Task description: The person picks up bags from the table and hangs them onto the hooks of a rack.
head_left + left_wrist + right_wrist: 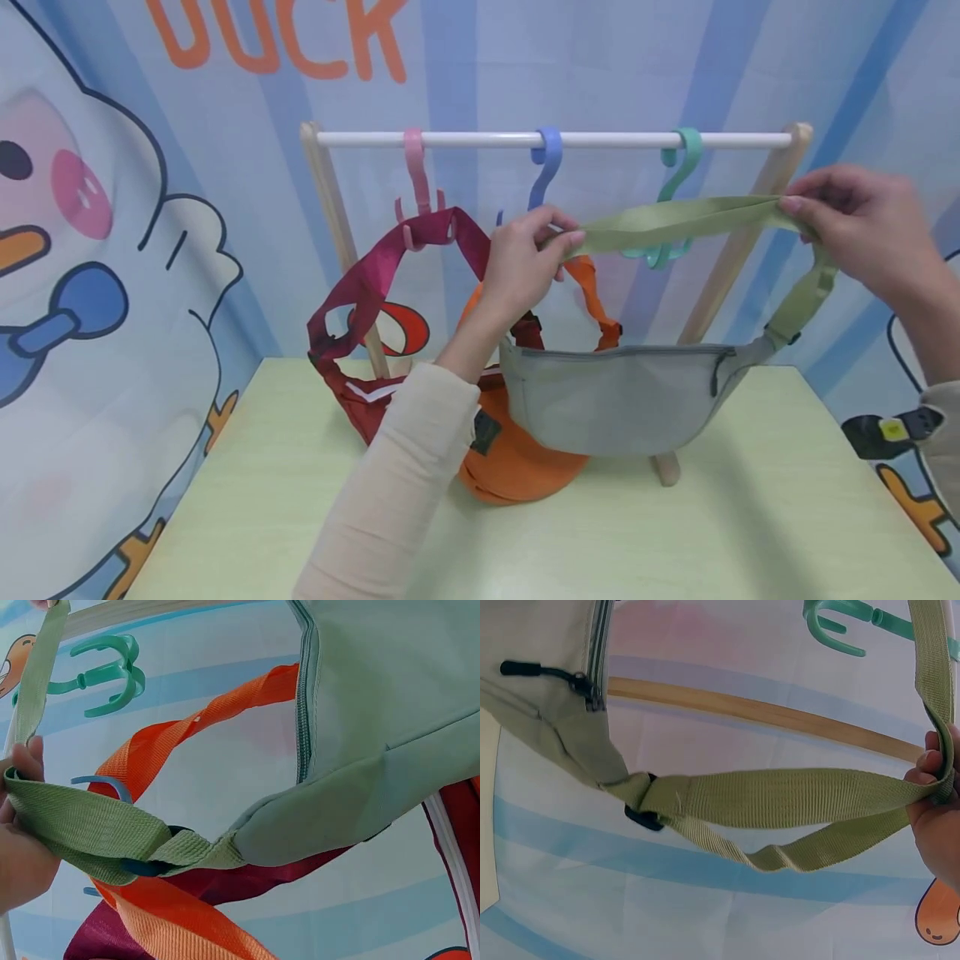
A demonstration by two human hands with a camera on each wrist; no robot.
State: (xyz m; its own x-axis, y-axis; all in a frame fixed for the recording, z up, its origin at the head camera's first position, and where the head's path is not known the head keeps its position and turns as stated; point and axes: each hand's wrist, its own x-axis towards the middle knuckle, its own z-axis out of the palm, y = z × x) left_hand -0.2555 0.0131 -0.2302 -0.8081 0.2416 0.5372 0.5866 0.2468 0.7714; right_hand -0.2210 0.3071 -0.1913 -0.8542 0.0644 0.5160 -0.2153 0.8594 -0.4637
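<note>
Both hands hold up a grey-green waist bag by its light green strap. My left hand pinches the strap near the rack's middle. Further right, my right hand pinches the strap's other end, and the strap runs nearly level between them. Below the strap hangs the bag body, its zipper along the top. The right wrist view shows the strap doubled through a black buckle. Behind the strap, a teal hook hangs on the white rail, its prongs partly covered.
A dark red waist bag hangs from a pink hook. An orange bag, partly hidden by my left arm and the grey-green bag, hangs near a blue hook. The wooden-legged rack stands on a pale table before a cartoon duck backdrop.
</note>
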